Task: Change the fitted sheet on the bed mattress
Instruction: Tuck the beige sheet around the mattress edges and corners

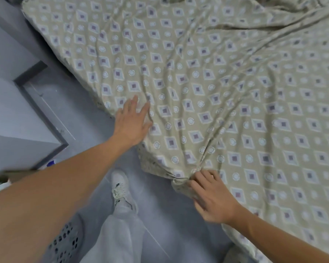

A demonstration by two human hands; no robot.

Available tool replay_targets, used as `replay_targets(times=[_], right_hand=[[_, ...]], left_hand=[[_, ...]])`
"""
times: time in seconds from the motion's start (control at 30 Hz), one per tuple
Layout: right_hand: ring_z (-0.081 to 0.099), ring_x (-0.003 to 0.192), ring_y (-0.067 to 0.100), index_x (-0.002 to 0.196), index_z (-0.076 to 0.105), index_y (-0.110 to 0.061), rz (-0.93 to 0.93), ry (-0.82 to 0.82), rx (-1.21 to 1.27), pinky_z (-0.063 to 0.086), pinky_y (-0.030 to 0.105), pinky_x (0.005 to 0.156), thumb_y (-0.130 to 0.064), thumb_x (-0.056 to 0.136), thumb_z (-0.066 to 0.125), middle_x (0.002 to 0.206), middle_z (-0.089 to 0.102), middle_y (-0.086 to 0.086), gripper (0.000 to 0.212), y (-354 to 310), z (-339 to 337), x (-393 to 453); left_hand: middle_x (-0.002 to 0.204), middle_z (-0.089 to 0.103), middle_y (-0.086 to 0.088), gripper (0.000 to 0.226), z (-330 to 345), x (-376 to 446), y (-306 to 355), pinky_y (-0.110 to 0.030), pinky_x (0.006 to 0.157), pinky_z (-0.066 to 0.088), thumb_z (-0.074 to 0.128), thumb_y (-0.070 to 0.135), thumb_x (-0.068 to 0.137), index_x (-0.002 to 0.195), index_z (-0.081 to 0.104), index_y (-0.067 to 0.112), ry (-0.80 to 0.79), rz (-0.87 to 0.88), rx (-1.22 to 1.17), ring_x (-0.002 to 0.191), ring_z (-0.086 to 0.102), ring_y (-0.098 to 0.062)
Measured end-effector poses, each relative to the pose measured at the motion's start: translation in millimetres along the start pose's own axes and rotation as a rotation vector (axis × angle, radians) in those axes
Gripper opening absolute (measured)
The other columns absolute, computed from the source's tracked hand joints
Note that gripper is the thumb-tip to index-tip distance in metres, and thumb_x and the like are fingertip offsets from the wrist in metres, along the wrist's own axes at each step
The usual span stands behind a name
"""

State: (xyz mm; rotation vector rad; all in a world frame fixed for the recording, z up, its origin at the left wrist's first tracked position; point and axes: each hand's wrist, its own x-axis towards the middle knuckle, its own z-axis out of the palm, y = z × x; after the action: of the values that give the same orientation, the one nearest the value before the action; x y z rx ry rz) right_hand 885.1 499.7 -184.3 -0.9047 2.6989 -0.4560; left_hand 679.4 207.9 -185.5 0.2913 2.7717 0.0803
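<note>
Left forearm fills the near view; left hand (pixel 130 122) lies flat, fingers straight, on the fitted sheet (pixel 207 76), which is draped over the mattress. Right hand (pixel 213 196) has fingers curled, pinching bunched corner fabric. Sheet prob light, soft, wrinkly; best grabbed at corner hem.

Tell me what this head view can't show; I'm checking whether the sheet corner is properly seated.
- Mattress: covered entirely by the patterned sheet, so the corner fit underneath is unseen.
- Right hand: its grip on the bunched corner is motion-blurred, and the fingertips are hidden in the folds.
- Left hand: lies flat; the edge below it is hidden.
- Far side of the bed: cut off by the top and right frame edges.
</note>
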Motion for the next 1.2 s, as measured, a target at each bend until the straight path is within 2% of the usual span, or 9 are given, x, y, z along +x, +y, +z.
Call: replay_targets(times=[0.17, 0.23, 0.3, 0.4, 0.63, 0.77, 0.9, 1.03, 1.2], right_hand=[[0.049, 0.096, 0.029, 0.104, 0.057, -0.016, 0.001, 0.010, -0.058, 0.043, 0.043, 0.086, -0.027, 0.086, 0.064, 0.111, 0.053, 0.003, 0.023, 27, 11, -32], [0.049, 0.094, 0.028, 0.103, 0.055, -0.016, -0.026, 0.034, -0.090, 0.044, 0.042, 0.083, -0.019, 0.088, 0.064, 0.109, 0.053, 0.002, 0.017, 33, 19, -38], [0.047, 0.090, 0.026, 0.100, 0.054, -0.016, -0.040, 0.075, -0.093, 0.042, 0.041, 0.083, -0.011, 0.085, 0.058, 0.102, 0.051, 0.002, 0.016, 38, 23, -43], [0.044, 0.089, 0.024, 0.098, 0.052, -0.015, -0.028, 0.092, -0.036, 0.038, 0.043, 0.088, -0.006, 0.079, 0.047, 0.097, 0.050, 0.002, 0.022, 44, 25, -70], [0.053, 0.088, 0.025, 0.101, 0.056, -0.016, 0.022, 0.025, 0.051, 0.035, 0.038, 0.084, -0.011, 0.086, 0.045, 0.101, 0.053, 0.001, 0.019, 59, 25, -173], [0.047, 0.099, 0.027, 0.108, 0.058, -0.016, 0.020, 0.026, 0.034, 0.039, 0.043, 0.090, -0.032, 0.095, 0.057, 0.116, 0.051, 0.003, 0.021, 40, 35, -195], [0.050, 0.098, 0.031, 0.100, 0.059, -0.012, 0.050, 0.117, 0.012, 0.041, 0.042, 0.087, -0.019, 0.098, 0.063, 0.114, 0.056, 0.007, 0.008, 29, 48, -203], [0.047, 0.093, 0.029, 0.095, 0.056, -0.012, 0.085, 0.186, -0.014, 0.038, 0.040, 0.084, -0.020, 0.108, 0.052, 0.103, 0.054, 0.005, 0.016, 25, 55, -204], [0.046, 0.078, 0.025, 0.086, 0.051, -0.015, 0.104, 0.243, 0.032, 0.032, 0.036, 0.078, -0.019, 0.105, 0.035, 0.083, 0.050, 0.002, 0.025, 24, 53, -212]], left_hand=[[0.146, 0.041, -0.012, 0.060, 25, -57, 79, -0.049, 0.097, 0.043, 0.045, 0.058, 0.101, 0.149, 0.044, 0.020, 0.161, 0.091, -0.013, 0.132, 0.042, -0.034], [0.157, 0.032, -0.014, 0.069, 48, -78, 104, -0.050, 0.111, 0.038, 0.040, 0.064, 0.101, 0.157, 0.037, 0.024, 0.098, 0.061, -0.047, 0.146, 0.031, -0.034], [0.174, -0.001, -0.012, 0.082, 72, -87, 118, -0.052, 0.128, 0.013, 0.029, 0.074, 0.100, 0.167, 0.011, 0.030, 0.013, -0.005, -0.067, 0.161, -0.002, -0.031], [0.172, -0.025, -0.009, 0.087, 86, -85, 122, -0.054, 0.129, -0.005, 0.013, 0.081, 0.096, 0.166, -0.012, 0.035, -0.009, -0.064, -0.037, 0.158, -0.026, -0.026], [0.170, -0.030, -0.012, 0.089, 84, -84, 129, -0.056, 0.129, -0.006, 0.009, 0.082, 0.094, 0.164, -0.018, 0.034, -0.058, -0.082, -0.014, 0.156, -0.031, -0.027], [0.170, -0.028, -0.013, 0.087, 82, -85, 130, -0.054, 0.129, -0.007, 0.010, 0.080, 0.097, 0.164, -0.018, 0.033, -0.055, -0.075, 0.007, 0.157, -0.029, -0.029], [0.174, -0.010, -0.017, 0.074, 78, -106, 155, -0.055, 0.130, 0.002, 0.019, 0.063, 0.106, 0.168, 0.001, 0.028, 0.052, -0.102, -0.006, 0.161, -0.009, -0.037], [0.172, 0.014, -0.016, 0.067, 79, -154, 221, -0.057, 0.123, 0.021, 0.036, 0.058, 0.105, 0.165, 0.022, 0.032, 0.119, 0.082, -0.076, 0.158, 0.015, -0.037], [0.172, -0.023, -0.010, 0.083, 130, -179, 250, -0.059, 0.128, -0.005, 0.014, 0.081, 0.098, 0.166, -0.010, 0.038, 0.001, 0.120, 0.015, 0.158, -0.026, -0.031]])
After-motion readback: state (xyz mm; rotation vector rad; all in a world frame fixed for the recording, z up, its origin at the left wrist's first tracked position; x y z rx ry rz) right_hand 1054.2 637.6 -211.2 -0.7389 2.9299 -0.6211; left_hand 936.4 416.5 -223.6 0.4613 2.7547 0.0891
